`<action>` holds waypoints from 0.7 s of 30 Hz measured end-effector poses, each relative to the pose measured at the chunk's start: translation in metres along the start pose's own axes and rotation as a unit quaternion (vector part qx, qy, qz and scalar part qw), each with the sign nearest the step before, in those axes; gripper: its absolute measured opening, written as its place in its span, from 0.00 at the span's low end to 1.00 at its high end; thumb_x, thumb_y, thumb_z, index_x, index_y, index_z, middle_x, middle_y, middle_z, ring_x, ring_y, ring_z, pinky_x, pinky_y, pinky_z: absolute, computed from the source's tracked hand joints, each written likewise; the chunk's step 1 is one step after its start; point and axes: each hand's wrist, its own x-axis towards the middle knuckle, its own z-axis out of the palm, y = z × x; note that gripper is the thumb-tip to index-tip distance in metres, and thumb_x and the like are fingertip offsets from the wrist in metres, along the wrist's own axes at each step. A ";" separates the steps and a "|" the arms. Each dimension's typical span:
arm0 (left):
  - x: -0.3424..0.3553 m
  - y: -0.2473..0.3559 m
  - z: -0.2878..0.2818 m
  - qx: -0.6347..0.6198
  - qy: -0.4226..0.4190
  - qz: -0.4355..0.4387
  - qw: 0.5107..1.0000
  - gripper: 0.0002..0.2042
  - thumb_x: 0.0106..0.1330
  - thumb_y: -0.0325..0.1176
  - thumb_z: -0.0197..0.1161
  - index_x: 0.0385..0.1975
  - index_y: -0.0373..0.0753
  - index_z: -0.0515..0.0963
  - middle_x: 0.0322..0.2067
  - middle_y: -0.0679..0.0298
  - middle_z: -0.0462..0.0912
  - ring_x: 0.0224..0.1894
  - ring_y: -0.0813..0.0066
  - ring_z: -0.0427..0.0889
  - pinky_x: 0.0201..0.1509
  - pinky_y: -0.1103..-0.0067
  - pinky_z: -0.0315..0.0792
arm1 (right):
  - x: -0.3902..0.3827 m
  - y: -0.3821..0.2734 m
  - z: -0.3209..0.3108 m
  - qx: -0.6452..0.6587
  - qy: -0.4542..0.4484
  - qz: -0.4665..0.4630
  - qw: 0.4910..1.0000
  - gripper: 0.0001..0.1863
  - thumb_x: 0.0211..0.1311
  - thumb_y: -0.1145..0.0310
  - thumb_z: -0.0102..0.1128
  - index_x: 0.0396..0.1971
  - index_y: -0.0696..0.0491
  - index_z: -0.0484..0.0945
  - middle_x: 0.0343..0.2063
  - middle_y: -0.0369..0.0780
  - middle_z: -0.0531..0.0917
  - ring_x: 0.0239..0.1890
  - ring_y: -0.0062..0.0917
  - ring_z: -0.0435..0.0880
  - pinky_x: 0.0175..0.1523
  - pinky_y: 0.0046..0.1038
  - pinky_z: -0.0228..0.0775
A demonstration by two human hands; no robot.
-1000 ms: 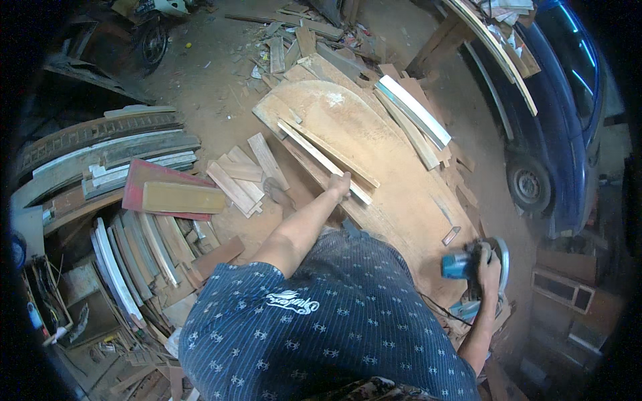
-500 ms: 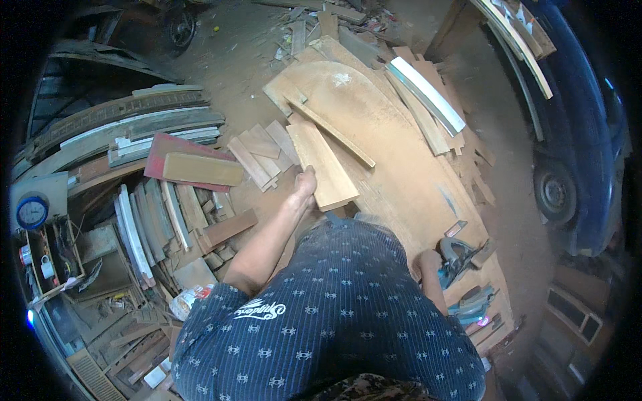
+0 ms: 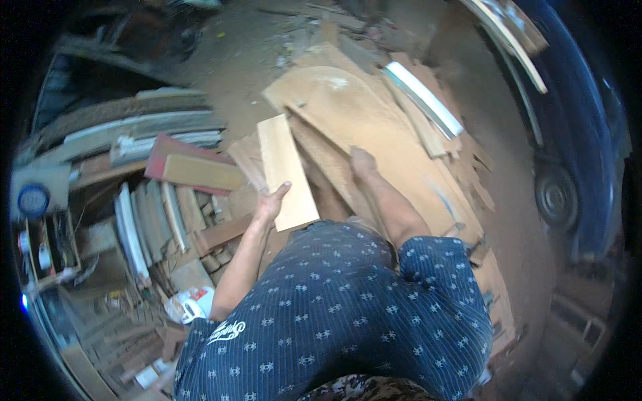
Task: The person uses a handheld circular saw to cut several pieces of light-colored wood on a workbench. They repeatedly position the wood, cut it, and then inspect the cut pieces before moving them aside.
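Observation:
My left hand point(image 3: 271, 202) grips a pale wooden board point(image 3: 289, 170) by its left edge, thumb on top, holding it tilted in front of my body. My right hand point(image 3: 363, 162) reaches over the workbench and closes round the near end of a thin wooden strip point(image 3: 322, 127); its fingertips are blurred. The strip lies along a large plywood panel point(image 3: 394, 140) with a rounded far end, and a darker gap shows below it.
Stacked boards point(image 3: 154, 127) and offcuts lie to the left, with a red board point(image 3: 160, 150) among them. A white-faced length point(image 3: 424, 97) rests on the panel's right side. A blue vehicle point(image 3: 575, 134) stands at the right. A toolbox point(image 3: 50, 250) sits far left.
My right hand has left the power tools at the lower right and moved up-left to the strip. My left hand has shifted the board leftward and turned it more upright. My torso has leaned too.

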 end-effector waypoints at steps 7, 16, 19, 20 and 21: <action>-0.015 -0.006 -0.035 0.007 0.116 0.137 0.984 0.22 0.73 0.42 0.63 0.55 0.27 0.76 0.46 0.56 0.86 0.47 0.70 0.84 0.54 0.73 0.76 | -0.080 -0.029 -0.002 0.008 -0.064 -0.082 0.995 0.23 0.67 0.57 0.55 0.48 0.64 0.75 0.41 0.62 0.83 0.48 0.57 0.83 0.53 0.51 0.74; -0.011 0.064 -0.040 -0.163 0.041 0.124 0.978 0.23 0.79 0.44 0.53 0.56 0.25 0.75 0.47 0.55 0.85 0.46 0.73 0.85 0.52 0.76 0.77 | 0.008 -0.116 0.105 0.325 -0.234 -0.107 0.910 0.39 0.73 0.44 0.49 0.68 0.64 0.65 0.59 0.58 0.78 0.64 0.48 0.75 0.70 0.39 0.63; -0.021 0.043 -0.058 -0.228 0.072 0.087 0.967 0.24 0.79 0.45 0.52 0.55 0.24 0.76 0.46 0.55 0.86 0.44 0.72 0.86 0.49 0.76 0.79 | -0.031 -0.186 0.079 0.413 -0.351 -0.060 0.838 0.40 0.77 0.41 0.40 0.70 0.64 0.63 0.64 0.55 0.74 0.66 0.45 0.73 0.74 0.39 0.57; -0.022 0.047 -0.057 -0.230 0.069 0.082 0.967 0.24 0.79 0.45 0.52 0.55 0.25 0.76 0.46 0.54 0.86 0.44 0.72 0.86 0.50 0.76 0.79 | -0.029 -0.187 0.070 0.446 -0.355 -0.028 0.821 0.39 0.78 0.43 0.40 0.70 0.64 0.63 0.64 0.54 0.74 0.65 0.44 0.74 0.72 0.40 0.59; -0.022 0.050 -0.055 -0.231 0.064 0.077 0.968 0.24 0.79 0.45 0.52 0.55 0.25 0.76 0.46 0.54 0.86 0.44 0.72 0.86 0.50 0.76 0.79 | -0.026 -0.186 0.059 0.479 -0.355 0.004 0.803 0.38 0.78 0.44 0.39 0.69 0.64 0.64 0.64 0.54 0.74 0.64 0.43 0.76 0.71 0.41 0.61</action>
